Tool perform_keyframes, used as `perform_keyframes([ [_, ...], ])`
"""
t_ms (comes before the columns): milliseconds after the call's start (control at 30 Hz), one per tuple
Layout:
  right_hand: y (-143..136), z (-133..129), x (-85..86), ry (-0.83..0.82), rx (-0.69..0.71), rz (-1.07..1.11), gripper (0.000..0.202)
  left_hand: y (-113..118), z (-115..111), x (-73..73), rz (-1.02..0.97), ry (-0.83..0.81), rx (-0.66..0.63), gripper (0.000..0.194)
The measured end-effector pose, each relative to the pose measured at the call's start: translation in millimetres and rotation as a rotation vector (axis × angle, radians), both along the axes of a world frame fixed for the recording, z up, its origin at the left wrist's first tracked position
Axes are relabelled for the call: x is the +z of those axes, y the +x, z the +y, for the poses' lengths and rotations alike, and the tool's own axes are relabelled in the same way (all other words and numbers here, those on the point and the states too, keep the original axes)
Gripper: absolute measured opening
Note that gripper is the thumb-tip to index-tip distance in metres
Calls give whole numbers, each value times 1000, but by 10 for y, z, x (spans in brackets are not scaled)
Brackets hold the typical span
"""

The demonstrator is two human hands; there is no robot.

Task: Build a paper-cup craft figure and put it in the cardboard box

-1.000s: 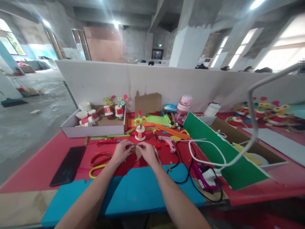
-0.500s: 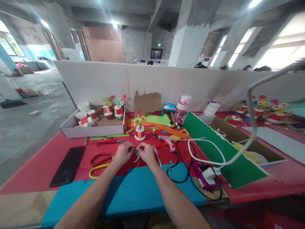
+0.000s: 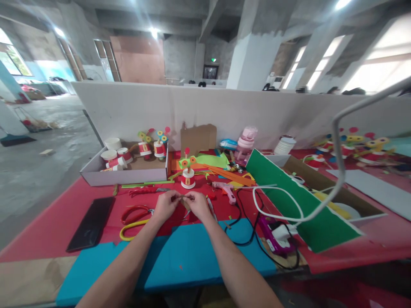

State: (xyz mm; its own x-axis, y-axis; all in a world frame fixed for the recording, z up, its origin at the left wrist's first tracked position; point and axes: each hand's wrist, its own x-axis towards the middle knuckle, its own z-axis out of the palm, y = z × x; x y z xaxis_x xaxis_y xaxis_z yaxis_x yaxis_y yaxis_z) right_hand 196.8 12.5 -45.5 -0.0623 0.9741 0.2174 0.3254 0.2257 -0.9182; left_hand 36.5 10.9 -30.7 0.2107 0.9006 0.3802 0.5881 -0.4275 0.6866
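Observation:
My left hand [image 3: 167, 204] and my right hand [image 3: 197, 203] meet over the red table cover, fingertips pinched close together. Between them is a small brownish piece [image 3: 183, 197], too small to name. Just beyond the fingers stands a paper-cup figure [image 3: 188, 178] in red and white, with round orange eyes, a coiled neck and folded paper arms spread sideways. Beside my left hand lie red-handled pliers [image 3: 136, 214] and a yellow handle [image 3: 130, 231], partly under the wrist. A pink glue gun [image 3: 225, 191] rests to the right of my right hand.
A white box [image 3: 125, 173] with cups and two finished-looking figures is at back left. A black phone [image 3: 91, 223] lies left. Blue foam [image 3: 192, 256] lines the front edge. At right are a green-sided box [image 3: 298, 201], a purple power strip [image 3: 276, 236] and looping cables.
My fingertips have shifted very slightly around the small piece, and it sits flatter between them. Everything else on the table looks the same.

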Motion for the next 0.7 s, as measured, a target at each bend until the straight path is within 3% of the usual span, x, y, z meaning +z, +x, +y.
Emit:
perform_keyframes([
  [267, -51, -76, 62, 15, -61, -74, 7, 26, -27, 54, 25, -24, -3, 11],
  [467, -67, -112, 82, -10, -136, -91, 11, 203, -155, 35, 226, 167, 60, 16],
  [533, -52, -93, 56, -18, -115, -24, 11, 241, -172, 34, 235, 186, 82, 17],
  [700, -41, -19, -17, -111, 57, 300, 13, 188, -109, 44, 14, 147, 40, 15],
])
